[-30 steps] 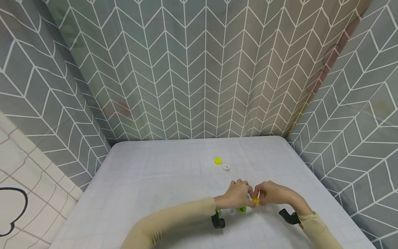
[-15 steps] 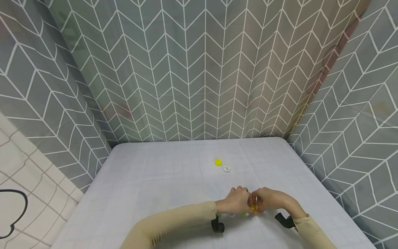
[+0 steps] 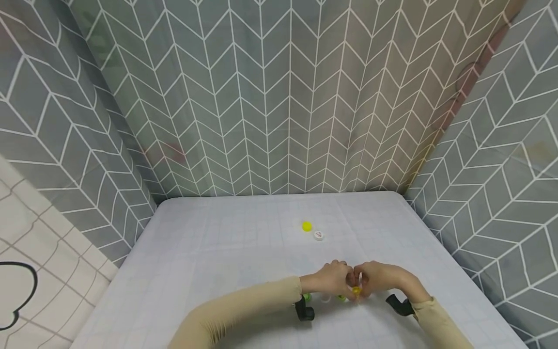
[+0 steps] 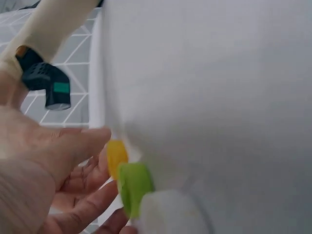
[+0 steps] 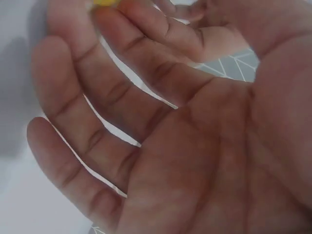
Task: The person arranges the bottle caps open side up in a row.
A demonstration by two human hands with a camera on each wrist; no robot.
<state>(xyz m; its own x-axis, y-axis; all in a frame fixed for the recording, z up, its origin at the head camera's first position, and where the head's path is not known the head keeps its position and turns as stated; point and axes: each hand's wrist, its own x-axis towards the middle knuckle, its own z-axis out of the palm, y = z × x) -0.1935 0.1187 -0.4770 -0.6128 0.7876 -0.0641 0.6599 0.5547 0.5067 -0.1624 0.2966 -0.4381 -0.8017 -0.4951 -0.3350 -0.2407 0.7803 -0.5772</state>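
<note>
Both hands meet over a small yellow cap [image 3: 356, 291] at the front right of the table. My left hand [image 3: 333, 280] pinches it from the left; in the left wrist view its thumb lies close to the yellow cap's upper edge. From the right, my right hand [image 3: 379, 277] holds the same cap; the right wrist view shows an index fingertip against a sliver of yellow, the other fingers extended. Beside the yellow cap stand a green cap [image 4: 135, 189] and a white cap [image 4: 173, 214], in a row. Fingers hide much of the yellow cap.
Farther back on the white-covered table [image 3: 226, 232] lie another yellow cap [image 3: 307, 226] and a white cap with a mark [image 3: 318, 235]. A green piece [image 3: 307, 296] shows by the left wrist. Patterned grey curtains [image 3: 279, 106] surround the table.
Both hands have moved slightly toward the person, the yellow cap with them. The green cap beside it is more covered by the left hand. The two far caps stay put.
</note>
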